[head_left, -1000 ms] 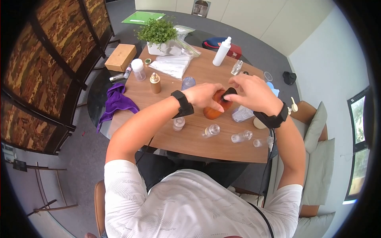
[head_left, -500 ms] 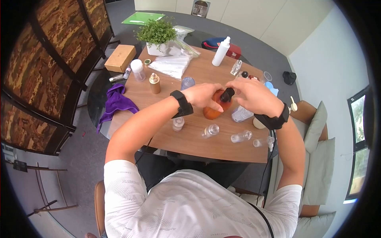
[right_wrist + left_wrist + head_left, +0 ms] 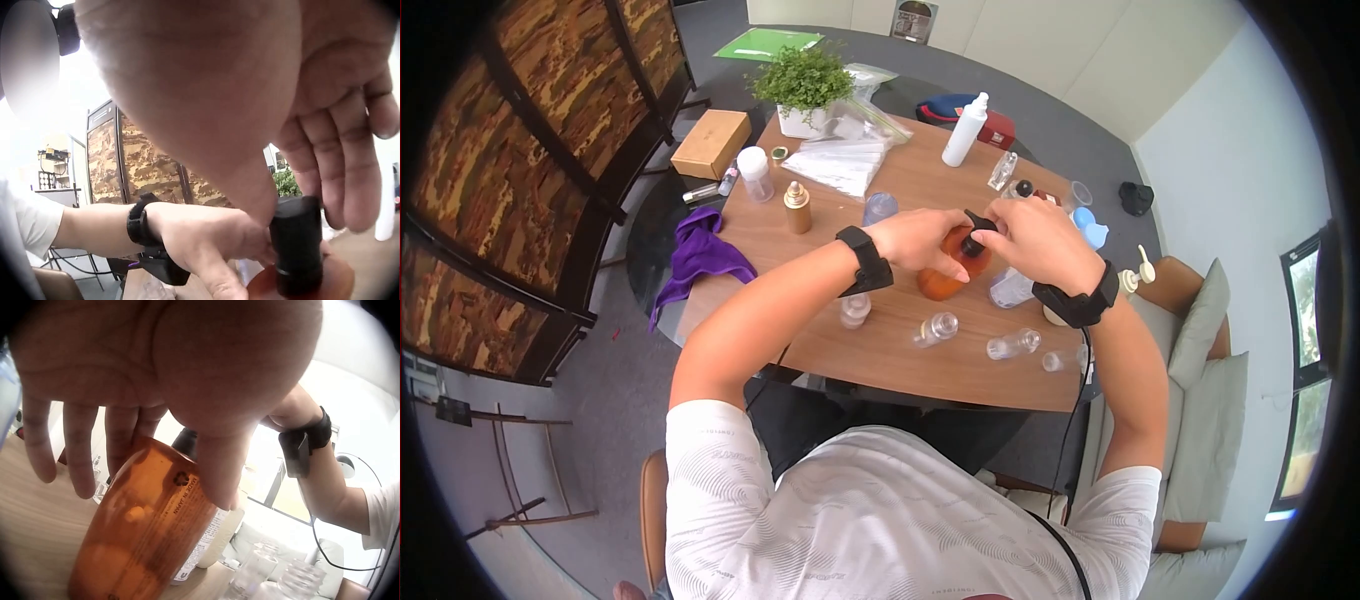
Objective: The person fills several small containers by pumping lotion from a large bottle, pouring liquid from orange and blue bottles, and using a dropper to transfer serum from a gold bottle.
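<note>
An amber see-through bottle (image 3: 940, 286) with a black pump top (image 3: 297, 245) stands on the wooden table in front of the person. The left hand (image 3: 915, 242) grips its upper body, thumb on the near side and fingers round the far side. Printed text and a recycling mark show on the bottle in the left wrist view. With thumb and fingers, the right hand (image 3: 1042, 240) pinches the black pump top from the right. A clear bottle with a label (image 3: 1010, 289) stands just under the right hand, and a bluish clear container (image 3: 880, 208) lies beyond the left wrist.
Several small clear bottles (image 3: 936, 329) line the near side. A gold bottle (image 3: 797, 208), white-capped jar (image 3: 755, 175) and purple cloth (image 3: 703, 258) lie left. Farther back are a potted plant (image 3: 802, 85), plastic packets (image 3: 836, 165) and a white spray bottle (image 3: 966, 132).
The right fingers have shifted on the pump top, and the black top has turned between frames. The left hand keeps its grip on the amber bottle. The head view has moved slightly.
</note>
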The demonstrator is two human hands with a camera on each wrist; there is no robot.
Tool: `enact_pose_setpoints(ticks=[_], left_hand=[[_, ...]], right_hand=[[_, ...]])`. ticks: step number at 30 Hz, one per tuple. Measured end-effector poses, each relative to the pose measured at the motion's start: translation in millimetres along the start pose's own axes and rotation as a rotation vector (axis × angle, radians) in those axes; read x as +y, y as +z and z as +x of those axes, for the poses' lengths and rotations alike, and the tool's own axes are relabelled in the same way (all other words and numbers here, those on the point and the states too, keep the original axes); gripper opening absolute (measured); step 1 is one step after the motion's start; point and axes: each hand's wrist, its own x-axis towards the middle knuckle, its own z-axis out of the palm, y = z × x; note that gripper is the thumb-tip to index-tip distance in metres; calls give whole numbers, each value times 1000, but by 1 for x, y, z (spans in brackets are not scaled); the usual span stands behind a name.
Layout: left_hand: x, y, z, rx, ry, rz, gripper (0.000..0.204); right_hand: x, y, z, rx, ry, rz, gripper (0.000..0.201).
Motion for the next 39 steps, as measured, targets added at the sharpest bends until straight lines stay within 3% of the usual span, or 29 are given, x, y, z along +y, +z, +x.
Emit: enact_pose_setpoints(ticks=[4, 7, 10, 16, 22, 25, 28, 39], left_hand=[[7, -4, 0, -43, -38, 25, 73], [4, -2, 0, -30, -10, 11, 69], [0, 1, 1, -11, 4, -1, 68], [-1, 2, 2, -29, -9, -21, 78], [-1, 2, 3, 10, -14, 48, 75], [0, 3, 3, -5, -16, 31, 76], [1, 0, 2, -11, 3, 7, 76], [7, -2, 1, -36, -35, 24, 76]], right_hand=[[-22, -4, 2, -28, 114, -177, 36], [-34, -15, 9, -182, 251, -299, 32], [-14, -8, -3, 153, -48, -175, 31], [-7, -9, 1, -109, -90, 129, 34], [-8, -1, 0, -48, -95, 163, 27], [-10, -2, 0, -132, -12, 114, 31], [-8, 6, -2, -88, -69, 236, 28], [-3, 26, -4, -33, -37, 198, 36]])
